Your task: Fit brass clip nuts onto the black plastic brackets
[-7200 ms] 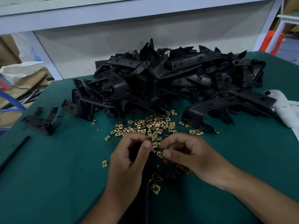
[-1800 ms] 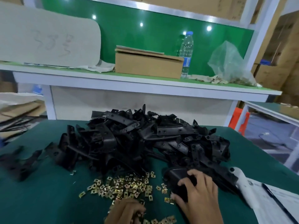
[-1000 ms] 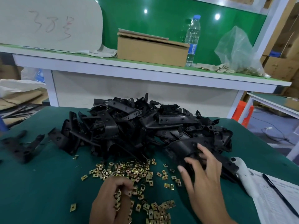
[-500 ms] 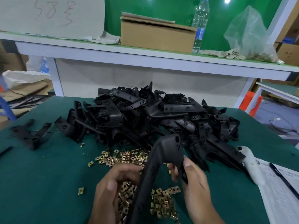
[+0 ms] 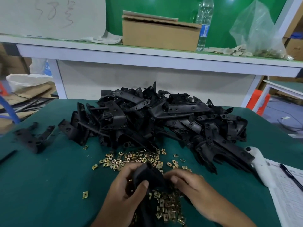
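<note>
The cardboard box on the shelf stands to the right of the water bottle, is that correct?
Not quite. In the head view the cardboard box stands to the left of the water bottle, touching or nearly touching it. Both are on the shelf.

Head camera, looking forward-down, close over green table (image 5: 41, 185) (single view).

Colours on bench
Black brackets (image 5: 155, 122) sitting on teal-green mat (image 5: 41, 185); brass-gold clip nuts (image 5: 136, 158) glinting; tan cardboard box (image 5: 159, 36) showing against bright green backboard (image 5: 172, 7); white shelf (image 5: 147, 58).
</note>
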### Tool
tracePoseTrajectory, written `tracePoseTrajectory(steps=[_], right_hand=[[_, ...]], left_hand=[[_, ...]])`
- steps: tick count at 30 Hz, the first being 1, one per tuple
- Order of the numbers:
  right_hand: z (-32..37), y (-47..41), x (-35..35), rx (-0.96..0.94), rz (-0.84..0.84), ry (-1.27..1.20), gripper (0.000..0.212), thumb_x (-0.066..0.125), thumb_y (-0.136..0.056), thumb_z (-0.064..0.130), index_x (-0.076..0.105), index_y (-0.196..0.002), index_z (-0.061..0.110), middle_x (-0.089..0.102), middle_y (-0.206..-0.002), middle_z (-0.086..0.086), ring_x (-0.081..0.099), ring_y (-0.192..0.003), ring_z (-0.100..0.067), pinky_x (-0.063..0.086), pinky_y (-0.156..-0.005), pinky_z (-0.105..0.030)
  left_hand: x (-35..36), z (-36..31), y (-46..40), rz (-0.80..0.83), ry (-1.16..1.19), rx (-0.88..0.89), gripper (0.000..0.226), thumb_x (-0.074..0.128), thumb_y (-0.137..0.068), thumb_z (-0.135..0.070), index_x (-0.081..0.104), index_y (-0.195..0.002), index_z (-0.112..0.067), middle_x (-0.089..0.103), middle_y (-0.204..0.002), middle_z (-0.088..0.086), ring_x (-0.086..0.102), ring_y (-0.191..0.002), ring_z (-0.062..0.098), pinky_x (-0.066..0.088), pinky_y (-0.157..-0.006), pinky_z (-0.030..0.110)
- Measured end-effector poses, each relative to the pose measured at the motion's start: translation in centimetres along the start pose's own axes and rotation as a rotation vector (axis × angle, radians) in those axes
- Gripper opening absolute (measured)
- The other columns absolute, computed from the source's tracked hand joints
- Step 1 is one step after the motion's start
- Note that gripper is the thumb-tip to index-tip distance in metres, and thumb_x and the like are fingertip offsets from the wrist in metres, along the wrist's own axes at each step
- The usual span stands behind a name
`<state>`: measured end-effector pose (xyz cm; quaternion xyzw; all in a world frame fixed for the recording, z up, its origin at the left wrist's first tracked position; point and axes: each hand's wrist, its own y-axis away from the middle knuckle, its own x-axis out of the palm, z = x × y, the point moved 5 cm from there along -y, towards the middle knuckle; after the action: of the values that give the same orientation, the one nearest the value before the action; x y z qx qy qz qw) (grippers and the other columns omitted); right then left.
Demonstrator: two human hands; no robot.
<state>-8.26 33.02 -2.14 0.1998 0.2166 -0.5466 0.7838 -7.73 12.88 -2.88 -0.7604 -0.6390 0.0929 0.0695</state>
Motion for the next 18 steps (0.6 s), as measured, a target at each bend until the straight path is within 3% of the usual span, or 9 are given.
tracePoseTrajectory(steps=[2, 6, 8, 11, 13, 16, 18], right_hand=[[-0.7, 0.0, -0.1, 0.040, 0.133, -0.015, 0.024, 0.054, -0.094, 0.057, 0.060, -0.117, 0.059, 0.060, -0.119, 0.030, 0.053, -0.116, 0.008, 0.042, -0.098, -0.025], [-1.7, 0.1, -0.1, -0.051, 0.272, 0.244, 0.049, 0.073, -0.075, 0.068, 0.047, -0.117, 0.073, 0.040, -0.133, 0.038, 0.034, -0.130, 0.015, 0.031, -0.106, -0.022], [-1.7, 0.0, 0.0, -0.081, 0.234, 0.312, 0.048, 0.074, -0.070, 0.073, 0.046, -0.109, 0.076, 0.041, -0.131, 0.039, 0.035, -0.126, 0.016, 0.033, -0.102, -0.017], [-1.6, -0.4, 0.1, -0.142, 0.104, 0.363, 0.032, 0.073, -0.078, 0.064, 0.053, -0.103, 0.069, 0.052, -0.117, 0.032, 0.048, -0.112, 0.008, 0.040, -0.089, -0.015], [-1.5, -0.5, 0.1, -0.174, 0.014, 0.417, 0.029, 0.071, -0.086, 0.052, 0.054, -0.104, 0.067, 0.052, -0.112, 0.033, 0.051, -0.107, 0.006, 0.040, -0.082, -0.011], [-1.3, -0.4, 0.4, -0.188, -0.066, 0.439, 0.020, 0.060, -0.095, 0.046, 0.058, -0.112, 0.056, 0.050, -0.110, 0.030, 0.052, -0.106, 0.005, 0.045, -0.084, -0.016], [-1.2, -0.3, 0.4, -0.194, -0.107, 0.468, 0.017, 0.055, -0.100, 0.043, 0.058, -0.116, 0.048, 0.047, -0.111, 0.030, 0.051, -0.105, 0.005, 0.047, -0.086, -0.021]], left_hand=[[0.1, 0.1, 0.1, 0.022, -0.031, 0.005, 0.024, 0.065, -0.079, -0.037, 0.065, -0.100, -0.048, 0.071, -0.088, -0.005, 0.067, -0.071, 0.008, 0.048, -0.062, 0.012], [-0.1, 0.5, -0.2, -0.004, 0.031, -0.009, 0.016, 0.059, -0.073, -0.030, 0.061, -0.087, -0.037, 0.066, -0.074, 0.004, 0.050, -0.053, 0.012, 0.040, -0.052, 0.019], [-0.4, 1.0, -0.3, -0.044, 0.097, -0.032, 0.018, 0.054, -0.075, -0.014, 0.059, -0.088, -0.026, 0.062, -0.071, 0.009, 0.045, -0.054, 0.016, 0.038, -0.050, 0.023], [-0.3, 1.0, -0.1, -0.049, 0.092, -0.023, 0.024, 0.051, -0.076, -0.011, 0.059, -0.094, -0.026, 0.065, -0.076, 0.010, 0.046, -0.055, 0.017, 0.039, -0.050, 0.024], [-0.2, 0.5, 0.1, -0.045, 0.040, 0.022, 0.028, 0.058, -0.076, -0.020, 0.061, -0.099, -0.035, 0.070, -0.082, 0.005, 0.051, -0.054, 0.015, 0.042, -0.051, 0.020], [0.1, -0.2, 0.5, -0.032, -0.096, 0.098, 0.038, 0.060, -0.074, -0.041, 0.060, -0.111, -0.045, 0.071, -0.087, 0.000, 0.059, -0.060, 0.019, 0.046, -0.057, 0.017], [0.2, -0.5, 0.6, -0.047, -0.116, 0.118, 0.037, 0.066, -0.075, -0.048, 0.061, -0.111, -0.046, 0.070, -0.085, -0.005, 0.062, -0.061, 0.007, 0.048, -0.058, 0.014]])
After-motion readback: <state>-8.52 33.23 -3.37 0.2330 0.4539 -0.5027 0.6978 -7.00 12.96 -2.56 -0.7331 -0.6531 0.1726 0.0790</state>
